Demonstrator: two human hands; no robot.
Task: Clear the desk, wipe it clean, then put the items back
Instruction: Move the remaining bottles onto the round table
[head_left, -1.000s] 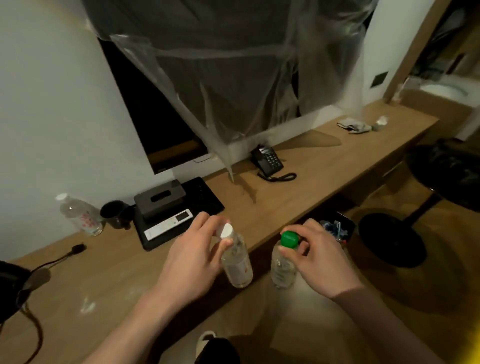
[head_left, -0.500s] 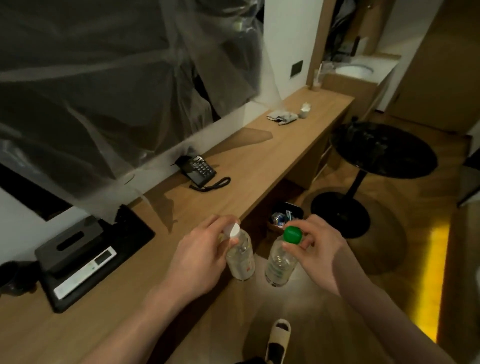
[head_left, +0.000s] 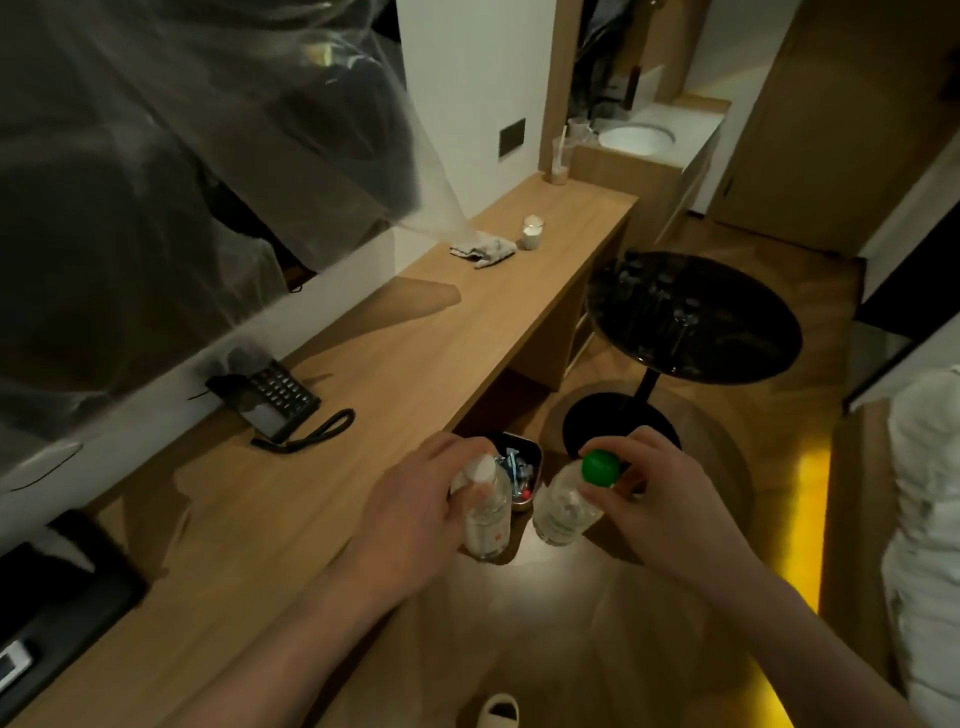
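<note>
I'm seeing a clear plastic bottle with a white cap (head_left: 480, 470) and a red label patch, a clear bottle with a bright green cap (head_left: 600, 467), the light wood-grain desk (head_left: 415, 358), a black keypad telephone (head_left: 275, 402), and a glossy black round table (head_left: 691, 317).

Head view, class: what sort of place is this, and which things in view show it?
Probably a hotel room: a long wooden desk with a corded telephone, a washbasin in the corner, and white bedding at the right.
</note>
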